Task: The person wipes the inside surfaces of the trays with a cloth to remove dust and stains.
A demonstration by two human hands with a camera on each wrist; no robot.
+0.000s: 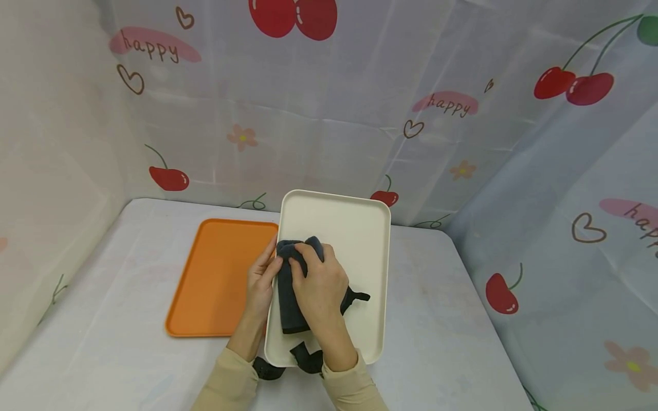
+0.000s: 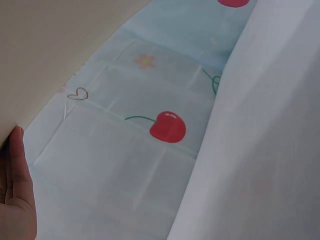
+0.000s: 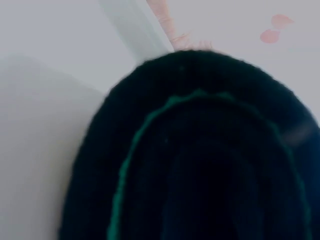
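Note:
A cream-coloured tray (image 1: 354, 228) is held up off the table with its inner face toward the head view. My left hand (image 1: 259, 285) grips its left edge, thumb on the front side and fingers behind; in the left wrist view those fingers (image 2: 20, 170) touch the tray's underside (image 2: 60, 45). With curled fingers my right hand (image 1: 321, 285) holds a folded dark grey-blue cloth (image 1: 292, 308) against the tray's inner face. In the right wrist view the cloth (image 3: 200, 75) looms close, a curved fold with a green line, and hides the fingers.
An orange tray (image 1: 221, 279) lies on the white-covered table (image 1: 437, 319), left of and partly behind the cream tray. Cherry-printed curtains (image 1: 329, 137) stand around the table. Black straps (image 1: 308, 361) hang near the wrists.

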